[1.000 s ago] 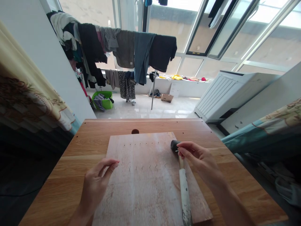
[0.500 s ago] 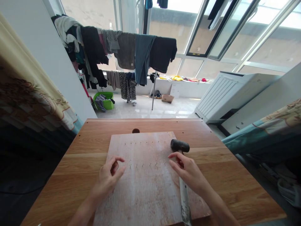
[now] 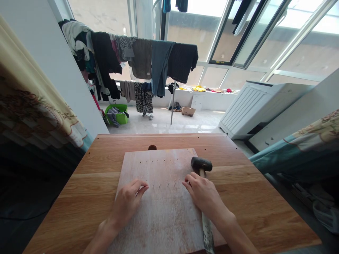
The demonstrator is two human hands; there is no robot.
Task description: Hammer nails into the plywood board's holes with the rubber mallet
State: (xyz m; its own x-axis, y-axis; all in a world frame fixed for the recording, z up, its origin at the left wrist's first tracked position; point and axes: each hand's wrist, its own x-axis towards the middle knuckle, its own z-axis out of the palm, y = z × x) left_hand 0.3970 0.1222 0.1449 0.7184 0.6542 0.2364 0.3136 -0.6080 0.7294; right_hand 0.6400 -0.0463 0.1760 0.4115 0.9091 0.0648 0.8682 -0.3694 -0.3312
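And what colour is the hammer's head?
The hammer's head is black, seen best in the head view.

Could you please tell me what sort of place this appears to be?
It looks like a home, probably a room opening onto an enclosed balcony: assorted dark and grey clothes hang on a rack, a bright green plastic basket holds laundry, and patterned cream-and-teal fabric curtains flank the opening.

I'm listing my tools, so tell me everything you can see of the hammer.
The hammer has a black, blunt cylindrical head, perhaps rubber, and a handle, pale wood near the head and worn white with dark patches lower. It lies lengthwise on the right side of the wooden board, head at the far end, jutting past the board's edge. The right hand hides part of the handle; whether they touch can't be told.
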